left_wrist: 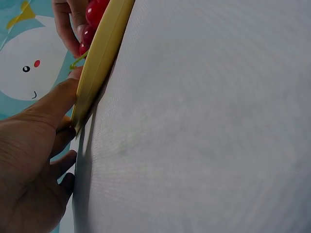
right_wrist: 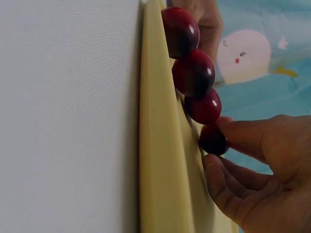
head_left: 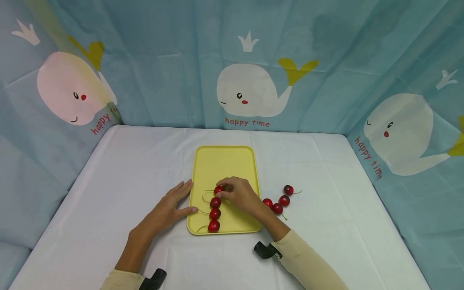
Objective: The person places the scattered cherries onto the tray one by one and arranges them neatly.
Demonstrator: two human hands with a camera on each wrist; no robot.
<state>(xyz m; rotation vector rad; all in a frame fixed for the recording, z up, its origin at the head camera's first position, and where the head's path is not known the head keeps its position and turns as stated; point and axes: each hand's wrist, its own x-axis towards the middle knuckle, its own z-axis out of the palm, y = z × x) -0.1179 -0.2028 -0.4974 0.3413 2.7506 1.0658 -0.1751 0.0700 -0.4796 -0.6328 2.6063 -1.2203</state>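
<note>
While L hand (head_left: 166,210) rests w/ fingers loosely spread at L edge of yellow tray (head_left: 224,163), R hand (head_left: 240,196) pinches top cherry (head_left: 218,189), far end of 4-cherry row along tray's long axis; spare cherries (head_left: 284,200) lie R, nearer R hand.

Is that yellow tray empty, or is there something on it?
Not empty: a row of cherries sits on the yellow tray, and the right hand pinches the farthest cherry.

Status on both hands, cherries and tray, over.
Right hand pinching farthest cherry in row of four. Left hand touching left rim of yellow tray. Four loose cherries right of tray; nothing visibly in the way.
</note>
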